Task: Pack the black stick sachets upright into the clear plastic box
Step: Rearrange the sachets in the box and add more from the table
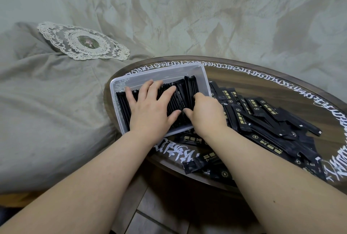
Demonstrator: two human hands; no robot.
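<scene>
A clear plastic box [159, 72] sits on the left part of a round dark table [262, 81]. Several black stick sachets [189, 91] stand on edge inside it in a tight row. My left hand [150, 109] lies spread over the row, fingers straight, pressing the sachets from above. My right hand [204, 113] reaches into the box's right end, its fingers curled down among the sachets there; its fingertips are hidden. A loose heap of black sachets [272, 124] lies on the table right of the box.
The table carries white script lettering [244, 72] around its rim. A grey-green bedspread [56, 102] with a lace doily [84, 42] lies to the left and behind. Tiled floor [150, 215] shows below the table edge. One sachet [197, 164] lies near the front rim.
</scene>
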